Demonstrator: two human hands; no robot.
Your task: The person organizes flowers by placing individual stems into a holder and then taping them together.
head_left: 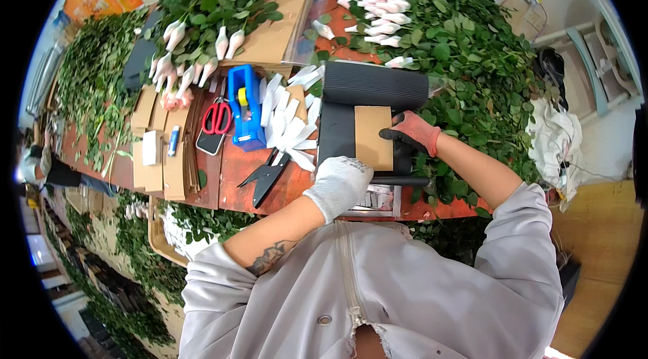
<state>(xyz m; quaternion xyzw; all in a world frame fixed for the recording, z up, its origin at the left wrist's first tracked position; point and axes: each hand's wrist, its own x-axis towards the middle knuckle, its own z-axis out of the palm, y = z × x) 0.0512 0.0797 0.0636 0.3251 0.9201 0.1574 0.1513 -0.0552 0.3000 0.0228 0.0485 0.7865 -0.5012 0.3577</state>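
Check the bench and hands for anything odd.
Mismatched gloves: white on the left hand, red and black on the right hand. White strips lie criss-crossed, untidily, beside the blue tape dispenser.

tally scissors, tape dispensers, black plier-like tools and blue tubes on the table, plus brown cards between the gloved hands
Scissors: 1
Tape dispenser: 1
Black plier-like tool: 1
Blue tube: 1
Brown card between left hand and right hand: 1
Total: 5

Reddish table (228, 193); pale wall (572, 4); tan floor (108, 237) lower left.
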